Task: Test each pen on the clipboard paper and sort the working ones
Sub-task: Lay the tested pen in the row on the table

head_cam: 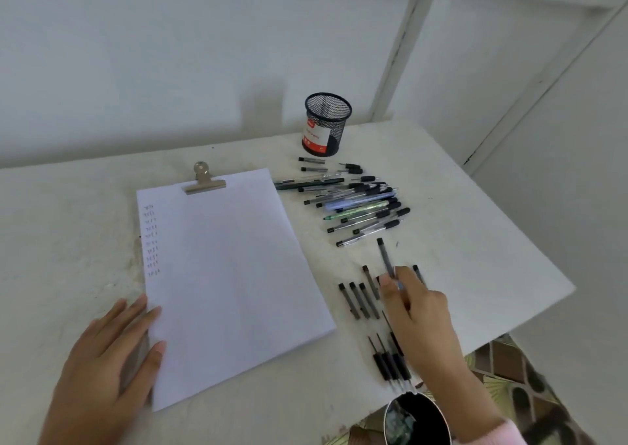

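Pen [385, 257] pinched in right hand [413, 308], thumb + fingertips closed on lower barrel, dark cap end pointing up and away, tilted off table [475, 206]. Looks light, stiff, smooth plastic, prob. slippery; best hold mid-barrel or at rubber grip, not at cap, which may pull off. Little force needed.

Just below/around the hand: row of sorted pens [360, 300] lying side by side, a few more w/ black grips [389, 364] nearer table edge. Beyond: loose pile of untested pens [360, 206], overlapping, likely to roll if nudged. Mesh pen cup [325, 125] upright past the pile, looks empty.

Left: clipboard paper [231, 274] under metal clip [204, 181], column of small test marks [151, 240] along left margin. Left hand [112, 359] flat, fingers spread, tips on paper's left edge, pinning it. Dark round container [418, 417] at near table edge, contents unclear.
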